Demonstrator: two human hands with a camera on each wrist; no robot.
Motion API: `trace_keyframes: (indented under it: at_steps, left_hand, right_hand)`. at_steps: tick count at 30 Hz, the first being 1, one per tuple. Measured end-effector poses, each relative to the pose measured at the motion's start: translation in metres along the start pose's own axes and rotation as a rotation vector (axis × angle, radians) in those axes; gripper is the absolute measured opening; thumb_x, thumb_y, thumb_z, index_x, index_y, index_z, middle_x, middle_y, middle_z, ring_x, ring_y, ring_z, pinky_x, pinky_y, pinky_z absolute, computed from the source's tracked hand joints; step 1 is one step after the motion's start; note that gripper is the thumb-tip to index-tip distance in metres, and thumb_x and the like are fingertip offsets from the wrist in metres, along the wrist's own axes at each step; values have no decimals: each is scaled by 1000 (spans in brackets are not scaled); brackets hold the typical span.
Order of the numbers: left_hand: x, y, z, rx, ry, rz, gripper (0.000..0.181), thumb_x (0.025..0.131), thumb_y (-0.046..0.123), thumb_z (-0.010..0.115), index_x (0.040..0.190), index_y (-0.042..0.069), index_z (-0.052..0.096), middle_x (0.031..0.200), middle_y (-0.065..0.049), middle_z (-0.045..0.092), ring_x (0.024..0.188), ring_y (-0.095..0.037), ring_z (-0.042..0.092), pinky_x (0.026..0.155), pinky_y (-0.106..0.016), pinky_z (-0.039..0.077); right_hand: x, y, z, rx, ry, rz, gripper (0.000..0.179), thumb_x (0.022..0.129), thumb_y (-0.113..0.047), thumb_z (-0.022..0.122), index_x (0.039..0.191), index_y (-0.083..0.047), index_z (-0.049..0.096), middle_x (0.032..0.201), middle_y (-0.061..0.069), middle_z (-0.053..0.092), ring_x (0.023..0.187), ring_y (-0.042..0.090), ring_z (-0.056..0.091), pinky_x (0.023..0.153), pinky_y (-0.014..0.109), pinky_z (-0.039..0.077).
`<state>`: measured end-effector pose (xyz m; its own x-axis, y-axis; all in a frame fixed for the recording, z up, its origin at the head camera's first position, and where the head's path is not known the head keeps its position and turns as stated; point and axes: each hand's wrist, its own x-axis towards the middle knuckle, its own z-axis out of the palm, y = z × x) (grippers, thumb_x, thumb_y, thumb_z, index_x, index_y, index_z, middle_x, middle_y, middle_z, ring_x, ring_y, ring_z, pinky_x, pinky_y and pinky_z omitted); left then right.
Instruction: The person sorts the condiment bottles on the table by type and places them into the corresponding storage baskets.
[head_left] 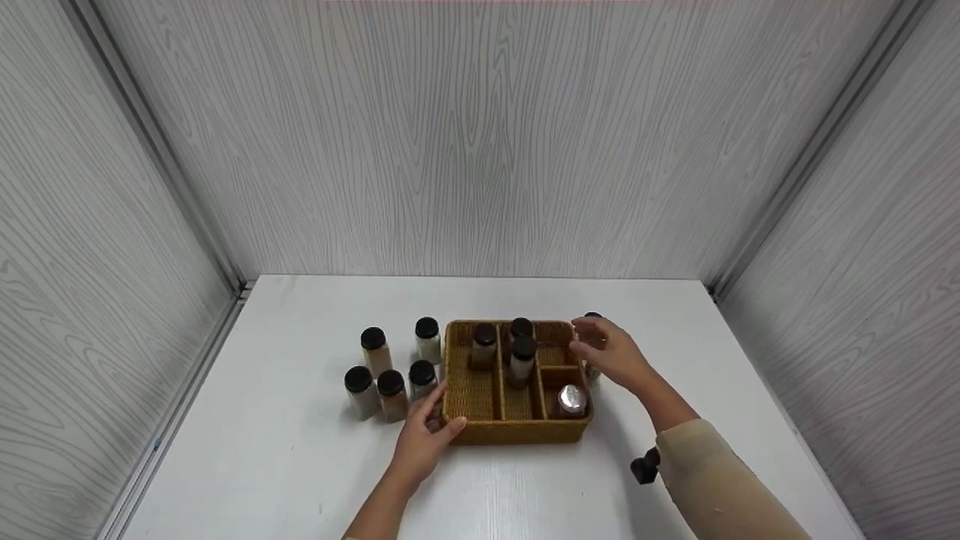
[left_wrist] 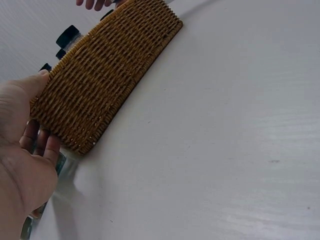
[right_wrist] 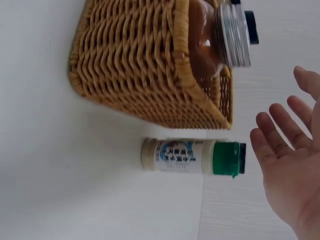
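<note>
My left hand (head_left: 424,444) grips the front left corner of a brown wicker basket (head_left: 517,432), thumb at the rim and fingers around the side. In the left wrist view the basket's woven wall (left_wrist: 95,75) fills the upper left. My right hand (head_left: 615,356) hovers at the basket's right side, fingers apart and holding nothing. Below it a seasoning shaker with a green cap (right_wrist: 180,156) stands beside the basket, partly hidden in the head view. In the front right compartment sits a silver-lidded jar (head_left: 572,400), reddish-brown in the right wrist view.
Inside the basket, black-capped bottles stand in the left compartment (head_left: 484,346) and the middle one (head_left: 523,360). Several more black-capped bottles (head_left: 391,394) stand on the white table (head_left: 247,450) left of the basket. Grey wood-grain panels (head_left: 465,150) enclose the back and sides.
</note>
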<state>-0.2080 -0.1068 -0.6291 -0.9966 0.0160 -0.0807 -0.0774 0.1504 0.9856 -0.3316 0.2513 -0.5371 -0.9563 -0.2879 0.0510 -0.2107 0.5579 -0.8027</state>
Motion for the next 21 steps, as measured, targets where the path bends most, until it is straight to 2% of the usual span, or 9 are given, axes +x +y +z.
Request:
trace_keyframes:
  at_steps: [4,11,21]
  left_hand:
    - [0,-1,0,3,0,-4,80,100,33,80,169,20,41,166,-27,36,149,-47,49,124,-57,46]
    - [0,-2,0,26,5,-6,77,102,30,79,169,23,42,167,-26,36,150,-45,47,126,-60,43]
    - [0,-1,1,22,17,-2,78,100,29,81,168,22,43,165,-26,38,147,-44,49,126,-60,42]
  right_hand:
    - [-2,10,-8,35,28,19,56,106,-24,74,154,-3,55,151,25,60,141,44,60,118,57,52]
    - [-4,26,-18,43,81,29,54,102,-16,77,150,1,58,151,25,61,146,43,54,126,58,44]
    - [-7,56,-14,40,83,95,57,101,-12,78,153,0,56,154,26,59,147,44,54,126,58,44]
